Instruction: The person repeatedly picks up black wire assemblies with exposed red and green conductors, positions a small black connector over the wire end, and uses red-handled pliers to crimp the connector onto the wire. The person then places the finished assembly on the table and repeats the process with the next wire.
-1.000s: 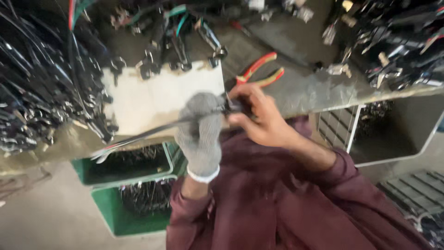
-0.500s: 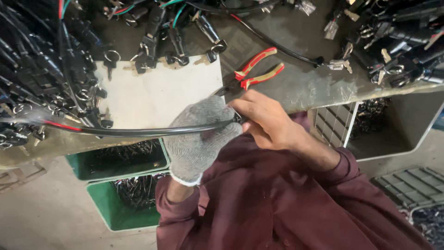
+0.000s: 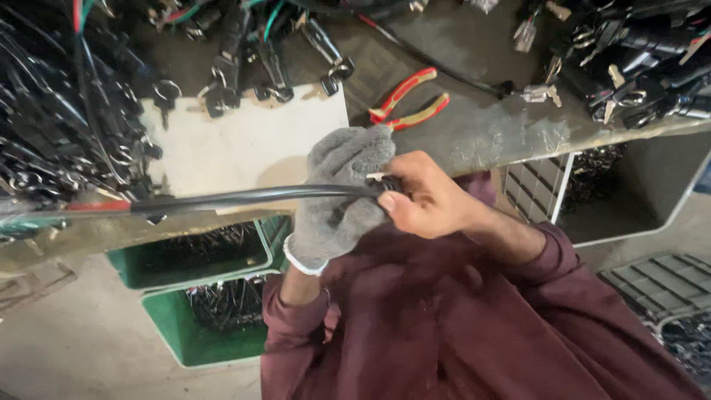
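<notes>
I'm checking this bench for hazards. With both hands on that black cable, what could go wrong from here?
The right hand is bare, while only the left hand wears a glove, so the cable end it pinches might nick the fingers. The long cable runs out over the table edge toward the wire pile and could snag there. The pliers lie close behind the hands and might get knocked.

white sheet (image 3: pixel 244 144) bare, cable heaps (image 3: pixel 52 126) flanking
</notes>
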### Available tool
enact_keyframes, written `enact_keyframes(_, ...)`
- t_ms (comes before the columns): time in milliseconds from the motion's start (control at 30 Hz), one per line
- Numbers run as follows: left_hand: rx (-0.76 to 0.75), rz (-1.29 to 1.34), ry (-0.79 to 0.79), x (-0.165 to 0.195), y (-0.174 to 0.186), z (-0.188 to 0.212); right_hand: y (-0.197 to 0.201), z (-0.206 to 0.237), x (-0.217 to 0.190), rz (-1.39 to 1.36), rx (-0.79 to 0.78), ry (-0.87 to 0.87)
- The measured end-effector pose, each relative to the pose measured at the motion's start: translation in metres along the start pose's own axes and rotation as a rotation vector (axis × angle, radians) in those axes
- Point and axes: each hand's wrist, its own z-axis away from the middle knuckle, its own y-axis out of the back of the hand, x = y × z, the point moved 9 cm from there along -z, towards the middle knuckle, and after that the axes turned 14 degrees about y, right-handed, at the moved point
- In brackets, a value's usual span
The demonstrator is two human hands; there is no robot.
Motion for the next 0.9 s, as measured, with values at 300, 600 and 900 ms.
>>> enact_keyframes(300, -0.024, -0.182, -0.351, 0.040, 0.004, -0.002, -0.025, 0.011, 0.031, -0.198, -0.244, -0.197)
enact_keyframes(600, 0.151, 0.302, -0.033, -0.015, 0.006, 0.006, -0.024, 0.046, 0.075, -0.229, 0.074, -0.187)
enact_keyframes(900, 0.231, 0.336, 0.060, -0.039, 0.027, 0.004, 0.002, -0.029, -0.029, 0.773, 0.011, 0.280)
